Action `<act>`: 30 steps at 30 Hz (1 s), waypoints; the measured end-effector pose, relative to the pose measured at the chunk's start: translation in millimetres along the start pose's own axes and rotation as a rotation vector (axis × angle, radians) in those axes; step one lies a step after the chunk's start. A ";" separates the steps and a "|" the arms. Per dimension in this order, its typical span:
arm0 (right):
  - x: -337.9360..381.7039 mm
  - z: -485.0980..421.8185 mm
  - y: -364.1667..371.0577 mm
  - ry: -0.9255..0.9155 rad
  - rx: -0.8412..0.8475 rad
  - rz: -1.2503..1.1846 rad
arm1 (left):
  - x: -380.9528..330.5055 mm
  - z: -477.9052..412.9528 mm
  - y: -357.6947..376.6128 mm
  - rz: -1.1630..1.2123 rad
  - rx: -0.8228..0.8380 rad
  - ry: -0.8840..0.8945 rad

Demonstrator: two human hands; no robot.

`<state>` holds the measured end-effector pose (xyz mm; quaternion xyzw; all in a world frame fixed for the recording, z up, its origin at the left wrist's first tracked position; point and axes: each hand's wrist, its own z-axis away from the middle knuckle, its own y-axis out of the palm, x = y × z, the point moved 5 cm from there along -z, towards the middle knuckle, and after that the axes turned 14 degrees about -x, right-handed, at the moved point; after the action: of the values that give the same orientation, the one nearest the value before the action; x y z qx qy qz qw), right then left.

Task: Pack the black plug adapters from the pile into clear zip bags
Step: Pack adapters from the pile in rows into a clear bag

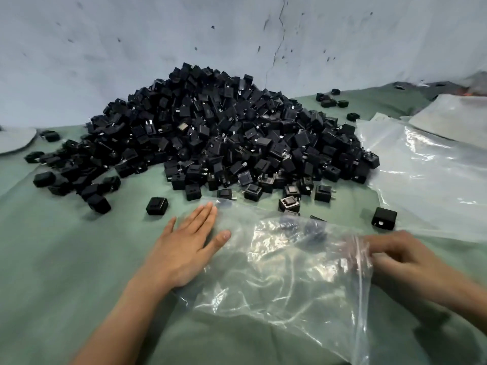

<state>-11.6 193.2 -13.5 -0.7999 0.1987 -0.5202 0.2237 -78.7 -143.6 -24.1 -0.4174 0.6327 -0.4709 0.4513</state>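
Left hand (pixel 188 247), flat-fingered, steadies the clear zip bag (pixel 276 275), right hand (pixel 395 256) pinches its other side — spread the mouth wide before scooping plug adapters (pixel 210 133) piled just beyond the fingertips.

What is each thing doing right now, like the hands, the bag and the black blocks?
Clear zip bag: crumpled, lying on the green cloth.
Left hand: flat, fingers straight, at the bag's left edge.
Right hand: fingers curled, pinching the bag's right edge.
Adapter pile: heaped, unpacked, strays scattered around.
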 end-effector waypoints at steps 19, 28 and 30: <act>19.2 -111.2 55.4 0.088 0.373 0.505 | -1.8 0.3 -1.9 0.036 0.005 -0.004; -6.4 -96.4 -12.7 0.332 -0.399 -0.076 | -1.1 1.0 -1.4 0.038 0.009 -0.020; -12.5 -80.7 -27.0 0.405 -0.418 -0.145 | -0.6 0.1 -0.5 0.043 0.005 -0.021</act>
<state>-88.4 210.1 21.4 -0.7207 0.2842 -0.6317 -0.0278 -78.5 -143.2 -23.5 -0.4077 0.6356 -0.4581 0.4690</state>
